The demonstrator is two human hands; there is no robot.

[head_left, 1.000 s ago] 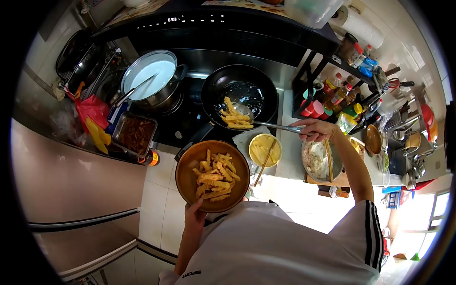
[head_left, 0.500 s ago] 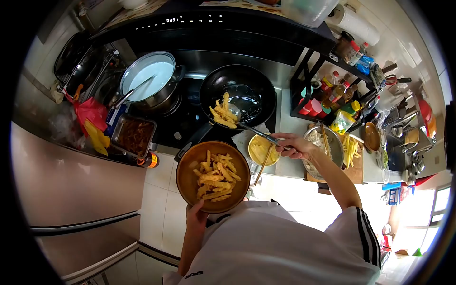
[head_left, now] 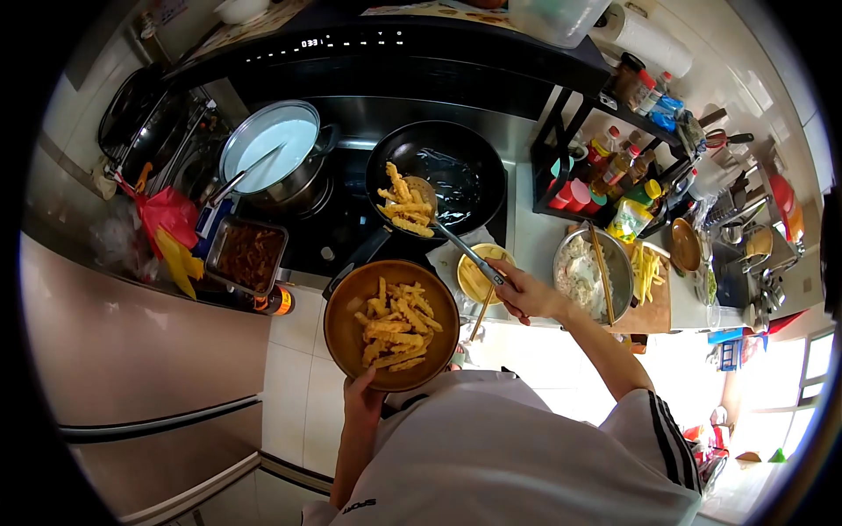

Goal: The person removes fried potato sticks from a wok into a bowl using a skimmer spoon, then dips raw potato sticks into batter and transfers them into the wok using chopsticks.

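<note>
My left hand (head_left: 361,394) grips the near rim of a brown bowl (head_left: 342,337), which holds a heap of golden fried strips (head_left: 399,326). In my right hand (head_left: 519,291) is the handle of a skimmer (head_left: 469,252). Its round head carries more fried strips (head_left: 405,206) over the left side of a black wok (head_left: 474,145). Shiny oil (head_left: 452,180) lies in the wok. Below the skimmer handle stands a yellow bowl (head_left: 472,279) of pale strips, with chopsticks (head_left: 481,314) across it, partly hidden by my right hand.
A pot of whitish liquid (head_left: 267,145) with a ladle stands left of the wok. A tray of dark food (head_left: 248,256) and a bottle (head_left: 279,300) are near the counter edge. Rightward are a metal bowl (head_left: 621,302), a cutting board (head_left: 653,317) with pale strips and a rack of bottles (head_left: 605,171).
The skimmer with its strips has lifted and shifted slightly left, its head now showing more from beneath them. My right hand has moved left and down. The brown bowl has hardly moved.
</note>
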